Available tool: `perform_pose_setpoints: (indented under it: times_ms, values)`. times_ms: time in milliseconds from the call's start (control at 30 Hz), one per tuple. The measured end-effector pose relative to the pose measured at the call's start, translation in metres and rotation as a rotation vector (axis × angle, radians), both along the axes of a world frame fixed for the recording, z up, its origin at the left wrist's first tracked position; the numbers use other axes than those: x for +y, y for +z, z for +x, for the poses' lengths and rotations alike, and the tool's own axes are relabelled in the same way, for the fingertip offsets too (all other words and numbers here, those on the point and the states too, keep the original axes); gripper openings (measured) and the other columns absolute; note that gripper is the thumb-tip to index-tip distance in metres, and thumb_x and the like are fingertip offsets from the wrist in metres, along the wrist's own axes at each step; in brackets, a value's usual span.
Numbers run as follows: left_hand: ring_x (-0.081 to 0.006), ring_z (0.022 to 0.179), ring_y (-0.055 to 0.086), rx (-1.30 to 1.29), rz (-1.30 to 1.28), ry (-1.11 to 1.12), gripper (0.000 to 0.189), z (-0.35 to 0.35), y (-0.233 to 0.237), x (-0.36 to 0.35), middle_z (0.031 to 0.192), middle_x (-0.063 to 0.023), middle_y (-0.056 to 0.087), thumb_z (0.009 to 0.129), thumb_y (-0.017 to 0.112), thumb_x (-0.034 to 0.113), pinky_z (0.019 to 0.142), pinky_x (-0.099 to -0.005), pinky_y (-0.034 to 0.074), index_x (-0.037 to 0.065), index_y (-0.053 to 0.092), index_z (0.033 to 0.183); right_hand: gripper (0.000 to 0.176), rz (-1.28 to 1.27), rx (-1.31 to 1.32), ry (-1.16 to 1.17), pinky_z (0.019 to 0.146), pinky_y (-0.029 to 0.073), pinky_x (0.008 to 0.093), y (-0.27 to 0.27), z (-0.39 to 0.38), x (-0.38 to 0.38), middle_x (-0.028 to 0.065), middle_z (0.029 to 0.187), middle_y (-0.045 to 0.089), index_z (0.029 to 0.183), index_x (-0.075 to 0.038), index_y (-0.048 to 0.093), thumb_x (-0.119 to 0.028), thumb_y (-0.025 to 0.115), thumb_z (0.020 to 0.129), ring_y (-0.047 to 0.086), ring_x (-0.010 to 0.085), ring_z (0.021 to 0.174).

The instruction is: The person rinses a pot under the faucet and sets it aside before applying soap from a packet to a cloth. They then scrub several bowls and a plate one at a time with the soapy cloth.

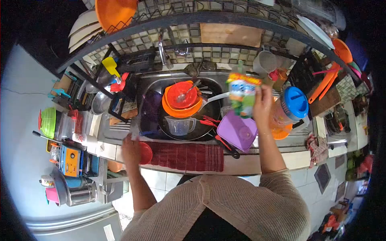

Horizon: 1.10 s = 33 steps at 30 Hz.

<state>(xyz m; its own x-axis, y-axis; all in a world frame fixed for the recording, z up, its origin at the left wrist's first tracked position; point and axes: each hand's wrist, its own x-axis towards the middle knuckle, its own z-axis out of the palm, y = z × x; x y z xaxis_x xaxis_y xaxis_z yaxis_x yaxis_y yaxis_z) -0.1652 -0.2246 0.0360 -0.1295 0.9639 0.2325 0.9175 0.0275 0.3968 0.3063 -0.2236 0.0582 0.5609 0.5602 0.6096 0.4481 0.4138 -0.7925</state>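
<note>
My right hand grips a green and white packet with a yellow and red band, held up over the right side of the sink. My left hand, blurred, is at the counter's front edge beside a small red bowl; whether it touches the bowl is unclear. In the sink, a red bowl with a spoon sits on an orange bowl. A clear measuring jug lies just in front of them. The purple container is below the packet.
A maroon cloth lies along the front edge. To the right stands a jug with a blue lid. The faucet rises behind the sink. A black rack with dishes spans overhead. A checked cloth hangs at far right.
</note>
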Motion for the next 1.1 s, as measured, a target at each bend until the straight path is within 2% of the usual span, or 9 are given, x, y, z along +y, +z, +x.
perform_pose_setpoints:
  times_ms: [67, 133, 167, 233, 367, 533, 700, 867, 1100]
  values:
    - [-0.0288, 0.1, 0.058, -0.372, -0.064, -0.234, 0.037, 0.079, 0.015, 0.012, 0.11, -0.017, 0.058, 0.083, 0.066, 0.023, 0.087, -0.0365, 0.045, 0.003, 0.057, 0.113, 0.006, 0.012, 0.043, 0.088, 0.074, 0.042, 0.0227, -0.02, -0.02, 0.001, 0.0008, 0.086, 0.052, 0.097, -0.004, 0.049, -0.009, 0.051, 0.093, 0.048, 0.008, 0.08]
    - [-0.0199, 0.106, 0.054, -0.665, -0.194, -0.863, 0.057, 0.144, -0.002, 0.03, 0.118, -0.0124, 0.055, 0.083, 0.068, 0.021, 0.09, -0.0321, 0.044, 0.004, 0.042, 0.131, 0.006, 0.028, 0.439, 0.323, 0.073, 0.042, 0.0224, -0.036, -0.035, 0.003, -0.0003, 0.087, 0.052, 0.095, -0.006, 0.048, -0.01, 0.051, 0.094, 0.048, 0.0059, 0.079]
    - [-0.0185, 0.105, 0.054, -1.158, -0.619, -0.929, 0.07, 0.179, -0.003, 0.041, 0.121, -0.0106, 0.053, 0.081, 0.071, 0.019, 0.09, -0.031, 0.044, 0.005, 0.032, 0.137, 0.006, 0.035, 0.44, 0.32, 0.073, 0.042, 0.0224, -0.039, -0.042, 0.004, -0.0003, 0.087, 0.052, 0.095, -0.006, 0.048, -0.01, 0.051, 0.094, 0.048, 0.0059, 0.079]
    - [-0.0141, 0.103, 0.055, -1.183, -0.582, -1.054, 0.051, 0.238, 0.013, 0.047, 0.126, -0.0071, 0.052, 0.082, 0.068, 0.014, 0.085, -0.0293, 0.047, 0.004, 0.048, 0.128, 0.006, 0.082, 0.757, 0.404, 0.071, 0.043, 0.0223, -0.039, -0.048, 0.008, -0.0007, 0.088, 0.054, 0.094, -0.007, 0.048, -0.012, 0.051, 0.094, 0.048, 0.0046, 0.08]
    - [-0.0128, 0.098, 0.058, -0.964, -0.733, -1.075, 0.043, 0.278, 0.014, 0.065, 0.114, -0.0055, 0.061, 0.083, 0.069, 0.017, 0.083, -0.0287, 0.048, 0.002, 0.055, 0.121, 0.007, 0.071, 1.026, 0.478, 0.078, 0.047, 0.0275, -0.021, -0.043, -0.005, 0.0021, 0.092, 0.057, 0.098, -0.007, 0.049, -0.012, 0.052, 0.094, 0.055, 0.0095, 0.085]
    - [-0.0148, 0.089, 0.062, -0.795, -0.841, -0.966, 0.042, 0.289, 0.014, 0.077, 0.102, -0.0052, 0.065, 0.087, 0.063, 0.034, 0.079, -0.0323, 0.052, 0.004, 0.058, 0.116, 0.044, -0.381, 0.756, 0.667, 0.082, 0.048, 0.0284, -0.03, -0.025, -0.034, 0.0062, 0.11, 0.061, 0.118, -0.005, 0.051, 0.0, 0.068, 0.078, 0.059, 0.0132, 0.096]
    - [-0.0173, 0.091, 0.062, -1.004, -1.25, -0.97, 0.046, 0.3, 0.016, 0.089, 0.102, -0.0053, 0.064, 0.09, 0.055, 0.042, 0.075, -0.0368, 0.054, 0.006, 0.055, 0.119, 0.026, -0.299, 0.705, 0.638, 0.079, 0.048, 0.0272, -0.049, 0.005, -0.034, 0.0055, 0.1, 0.066, 0.105, -0.001, 0.06, -0.002, 0.067, 0.08, 0.06, 0.012, 0.087]
    - [-0.0114, 0.094, 0.059, -0.789, -0.91, -1.188, 0.037, 0.338, 0.019, 0.099, 0.106, -0.0051, 0.065, 0.084, 0.068, 0.022, 0.083, -0.026, 0.046, 0.002, 0.059, 0.114, 0.024, -0.313, 0.725, 0.573, 0.079, 0.048, 0.0267, -0.061, 0.018, -0.034, 0.0057, 0.099, 0.066, 0.104, -0.001, 0.062, -0.004, 0.067, 0.081, 0.061, 0.012, 0.087]
    - [-0.011, 0.086, 0.061, -0.671, -0.912, -1.209, 0.035, 0.362, 0.011, 0.119, 0.097, -0.0052, 0.067, 0.078, 0.074, 0.027, 0.078, -0.027, 0.048, 0.003, 0.066, 0.103, 0.023, -0.304, 0.642, 0.484, 0.071, 0.049, 0.0253, -0.043, 0.037, -0.034, 0.0052, 0.099, 0.066, 0.104, -0.001, 0.063, -0.005, 0.067, 0.082, 0.061, 0.0102, 0.082]
